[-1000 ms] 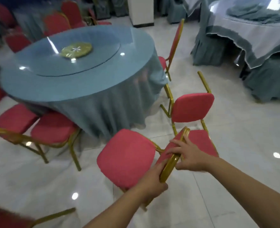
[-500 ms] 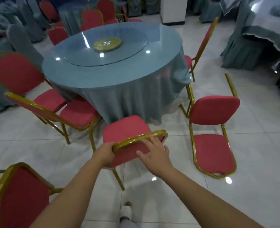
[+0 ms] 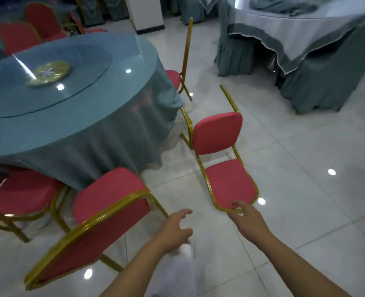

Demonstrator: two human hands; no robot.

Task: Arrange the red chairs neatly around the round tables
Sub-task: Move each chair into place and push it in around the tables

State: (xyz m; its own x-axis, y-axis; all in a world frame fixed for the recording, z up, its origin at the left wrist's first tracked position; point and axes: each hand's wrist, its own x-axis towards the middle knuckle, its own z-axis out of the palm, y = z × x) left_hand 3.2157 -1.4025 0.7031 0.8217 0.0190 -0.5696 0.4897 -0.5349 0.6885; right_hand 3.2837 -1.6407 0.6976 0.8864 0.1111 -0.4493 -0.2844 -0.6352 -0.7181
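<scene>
A red chair with a gold frame (image 3: pixel 104 213) stands at the near edge of the round table (image 3: pixel 74 116), which wears a blue-grey cloth. To its right another red chair (image 3: pixel 218 133) lies tipped on its back on the floor, backrest flat, seat pad upright. My left hand (image 3: pixel 177 228) hovers free between the two chairs, fingers loosely spread. My right hand (image 3: pixel 244 217) reaches to the gold rim of the fallen chair's backrest, fingertips at its near edge; a grip is not visible.
More red chairs stand around the table: one at the left (image 3: pixel 23 194), one at the far right side (image 3: pixel 181 67), others behind (image 3: pixel 18 37). A second draped table (image 3: pixel 306 39) fills the top right. White tiled floor (image 3: pixel 306 189) lies open to the right.
Both hands have let go of the upright chair's backrest and moved right. My right hand has come to the fallen chair's rim. The view has swung right.
</scene>
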